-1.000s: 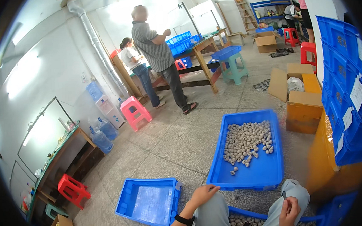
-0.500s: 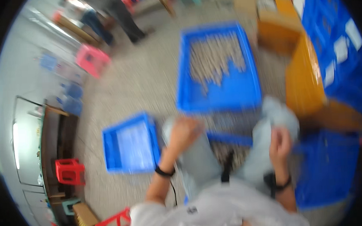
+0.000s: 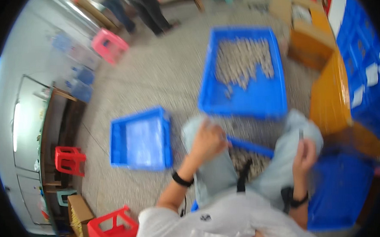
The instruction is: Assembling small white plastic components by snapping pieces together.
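Observation:
My left hand [image 3: 209, 138] is over my left knee, its back up and its fingers curled. Anything inside those fingers is hidden and blurred. Above my right thigh, my right hand [image 3: 305, 154] is closed, and a thin grey piece [image 3: 301, 134] sticks up from its fingertips. Between my legs is a blue-edged container [image 3: 251, 147] holding many small greyish pieces [image 3: 257, 163], partly covered by my legs and a black strap. Ahead of my knees lies a large blue tray [image 3: 245, 109], with small beige-grey pieces [image 3: 243, 60] packed in rows over its far part.
A smaller blue bin [image 3: 141, 140] stands on the floor at left. Open cardboard boxes [image 3: 311, 45] and stacked blue crates [image 3: 359, 36] line the right side. Red stools [image 3: 114, 229] and a pink stool [image 3: 109, 45] stand at left. Another person's legs [image 3: 148, 11] show at the back.
The whole view has turned, so the trays and my hands sit farther right in the picture. My right hand shows a thin grey piece more plainly now. Both hands stay over my legs.

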{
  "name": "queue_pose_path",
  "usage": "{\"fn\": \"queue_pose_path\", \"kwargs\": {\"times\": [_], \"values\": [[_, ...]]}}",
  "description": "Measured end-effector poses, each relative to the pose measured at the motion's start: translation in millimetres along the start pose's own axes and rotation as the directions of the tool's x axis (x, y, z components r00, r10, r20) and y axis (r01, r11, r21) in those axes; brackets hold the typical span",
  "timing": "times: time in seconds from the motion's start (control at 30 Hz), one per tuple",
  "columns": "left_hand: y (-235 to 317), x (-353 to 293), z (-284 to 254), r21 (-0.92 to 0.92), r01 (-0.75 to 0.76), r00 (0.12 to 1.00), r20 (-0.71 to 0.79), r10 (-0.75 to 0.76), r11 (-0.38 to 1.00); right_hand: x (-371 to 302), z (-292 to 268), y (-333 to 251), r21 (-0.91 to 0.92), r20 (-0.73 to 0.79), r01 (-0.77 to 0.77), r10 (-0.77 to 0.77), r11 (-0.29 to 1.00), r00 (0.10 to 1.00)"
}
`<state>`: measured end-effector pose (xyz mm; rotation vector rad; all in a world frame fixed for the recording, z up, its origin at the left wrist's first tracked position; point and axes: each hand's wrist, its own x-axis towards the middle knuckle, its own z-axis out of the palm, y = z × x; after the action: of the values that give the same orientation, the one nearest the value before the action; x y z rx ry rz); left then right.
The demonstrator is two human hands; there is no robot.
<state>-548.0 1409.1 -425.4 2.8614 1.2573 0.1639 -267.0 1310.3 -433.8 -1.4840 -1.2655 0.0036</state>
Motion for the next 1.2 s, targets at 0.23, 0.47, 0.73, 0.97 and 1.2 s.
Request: {"fn": "queue_pose_path", "kwargs": {"times": [0.23,0.47,0.73,0.97,1.2], "values": [[0.3,-5.3,-2.2,-0.249,-0.096,0.992,-0.099,0.074,0.964,-6.3,-2.5,-5.1,0.044,0.007,-0.037,0.037,0.998,0.999],[-22.6,20.4,-11.5,-0.369,-0.058,0.998,0.003,0.064,0.928,3.0,5.3,-1.3,0.091,0.013,-0.027,0.026,0.996,1.000],[-47.1,22.4,1.2,-0.226,0.160,0.987,0.043,-0.154,0.961,2.9,6.5,-1.8,0.146,0.056,-0.138,0.131,0.980,0.990],[-59.4,30.3,5.5,-0.515,0.148,0.983,0.168,-0.070,0.844,-8.4,-19.0,4.4,0.241,-0.006,-0.287,0.297,0.927,0.955],[-51.7,25.2,-4.2,-0.450,0.212,0.976,0.147,-0.163,0.867,-14.9,-42.9,54.6,0.362,-0.342,-0.365,0.487,0.858,0.804]]}}
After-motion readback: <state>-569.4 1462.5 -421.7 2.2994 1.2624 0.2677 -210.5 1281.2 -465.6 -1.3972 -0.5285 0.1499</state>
